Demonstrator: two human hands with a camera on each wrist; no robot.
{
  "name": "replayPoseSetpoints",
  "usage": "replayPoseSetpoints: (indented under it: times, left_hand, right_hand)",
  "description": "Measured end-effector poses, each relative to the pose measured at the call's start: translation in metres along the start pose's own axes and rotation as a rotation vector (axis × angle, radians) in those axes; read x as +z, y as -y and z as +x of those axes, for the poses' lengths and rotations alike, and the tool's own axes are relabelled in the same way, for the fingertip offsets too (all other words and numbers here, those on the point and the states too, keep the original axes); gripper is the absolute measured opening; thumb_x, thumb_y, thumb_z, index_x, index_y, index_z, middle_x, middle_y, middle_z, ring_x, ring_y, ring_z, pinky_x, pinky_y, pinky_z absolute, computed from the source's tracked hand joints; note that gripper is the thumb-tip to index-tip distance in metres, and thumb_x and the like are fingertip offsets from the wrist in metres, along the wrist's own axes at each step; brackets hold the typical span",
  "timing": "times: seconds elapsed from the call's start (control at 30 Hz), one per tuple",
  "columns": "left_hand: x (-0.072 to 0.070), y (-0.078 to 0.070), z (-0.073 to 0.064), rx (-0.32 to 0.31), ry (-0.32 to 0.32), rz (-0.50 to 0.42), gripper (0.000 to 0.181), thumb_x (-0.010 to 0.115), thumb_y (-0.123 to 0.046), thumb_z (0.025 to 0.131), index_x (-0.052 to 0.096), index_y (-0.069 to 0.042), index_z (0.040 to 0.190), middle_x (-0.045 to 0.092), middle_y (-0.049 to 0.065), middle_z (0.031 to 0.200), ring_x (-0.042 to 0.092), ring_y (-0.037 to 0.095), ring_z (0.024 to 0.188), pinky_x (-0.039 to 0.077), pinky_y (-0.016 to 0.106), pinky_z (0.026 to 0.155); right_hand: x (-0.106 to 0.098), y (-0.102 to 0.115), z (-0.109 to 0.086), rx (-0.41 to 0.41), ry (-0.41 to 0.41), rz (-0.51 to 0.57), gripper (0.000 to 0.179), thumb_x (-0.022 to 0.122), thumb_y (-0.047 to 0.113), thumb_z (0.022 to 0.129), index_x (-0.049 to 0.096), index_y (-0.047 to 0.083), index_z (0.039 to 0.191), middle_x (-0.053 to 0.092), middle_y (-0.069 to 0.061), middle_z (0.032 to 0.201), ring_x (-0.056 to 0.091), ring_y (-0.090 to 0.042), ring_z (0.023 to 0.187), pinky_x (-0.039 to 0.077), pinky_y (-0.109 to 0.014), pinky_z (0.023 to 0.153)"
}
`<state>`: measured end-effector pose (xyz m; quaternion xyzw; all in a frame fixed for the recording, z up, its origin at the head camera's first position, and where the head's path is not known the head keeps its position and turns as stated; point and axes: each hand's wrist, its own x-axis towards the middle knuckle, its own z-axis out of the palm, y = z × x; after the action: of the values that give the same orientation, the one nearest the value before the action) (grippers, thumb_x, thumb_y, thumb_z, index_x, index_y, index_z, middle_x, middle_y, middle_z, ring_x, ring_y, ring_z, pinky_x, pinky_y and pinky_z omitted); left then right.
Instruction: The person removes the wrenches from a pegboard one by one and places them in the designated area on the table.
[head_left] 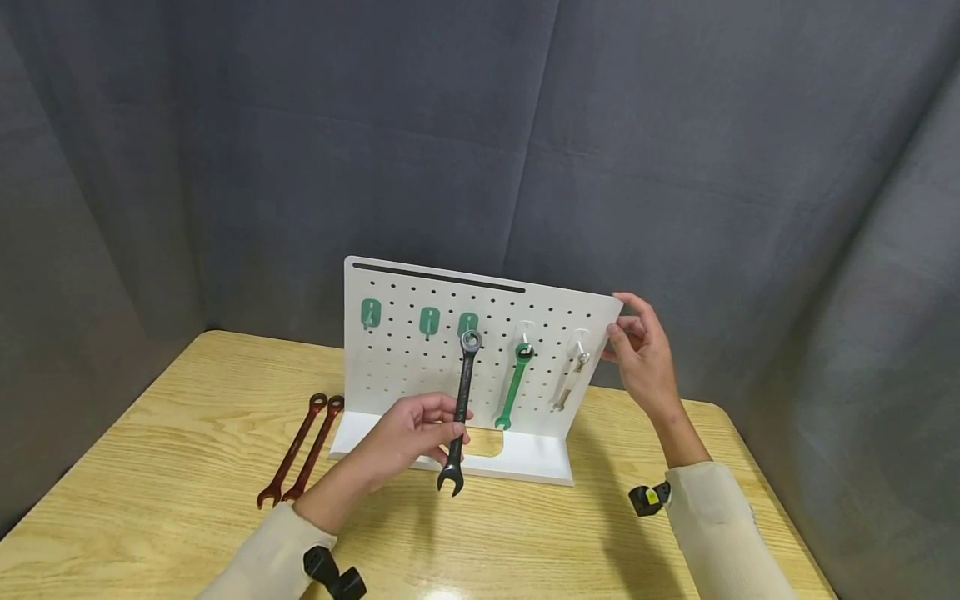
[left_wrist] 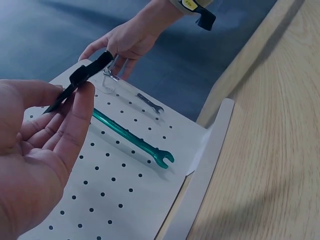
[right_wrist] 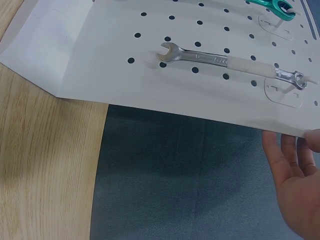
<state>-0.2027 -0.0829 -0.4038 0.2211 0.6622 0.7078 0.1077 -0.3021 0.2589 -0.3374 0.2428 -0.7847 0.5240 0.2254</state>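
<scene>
Between its thumb and fingers my left hand [head_left: 411,432] holds a black combination wrench [head_left: 462,387], ring end up, open jaw down. The ring end overlaps a green hook [head_left: 468,322] in the head view. My right hand [head_left: 645,358] pinches the right edge of the white pegboard [head_left: 450,287] near its top corner. On clear hooks at the board's right side hang a green wrench [head_left: 514,387] and a small silver wrench [right_wrist: 200,56] with a pale band round its shank. Two more green hooks, one of them the leftmost hook [head_left: 371,313], carry nothing.
Two dark red wrenches, the outer red wrench [head_left: 291,454] and the inner red wrench [head_left: 318,446], lie side by side left of the board. The board's white base [head_left: 536,458] stands on a wooden table [head_left: 187,433]. Grey curtains [head_left: 360,150] surround the table's back and sides.
</scene>
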Motion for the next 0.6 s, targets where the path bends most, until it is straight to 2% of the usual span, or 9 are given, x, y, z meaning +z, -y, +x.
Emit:
replayPoseSetpoints:
  times: [0.3,0.6]
  left_hand:
    - [0.0,-0.006,-0.002,0.021,0.003,-0.003,0.027,0.065,-0.009,0.101,0.063,0.009,0.121,0.073,0.016,0.103,0.07,0.023,0.09,0.061,0.036,0.075]
    - [0.001,-0.012,-0.005,0.008,-0.002,0.009,0.028,0.065,-0.008,0.101,0.062,0.01,0.122,0.073,0.016,0.103,0.07,0.023,0.088,0.061,0.034,0.073]
  right_hand:
    - [0.0,0.001,0.0,0.009,-0.001,0.014,0.049,0.055,-0.001,0.105,0.044,0.01,0.152,0.062,-0.024,0.115,0.066,-0.015,0.096,0.059,-0.023,0.076]
    - [0.001,0.0,0.0,0.006,0.003,0.029,0.048,0.055,0.0,0.106,0.045,0.011,0.152,0.063,-0.024,0.114,0.067,-0.015,0.096,0.059,-0.025,0.077]
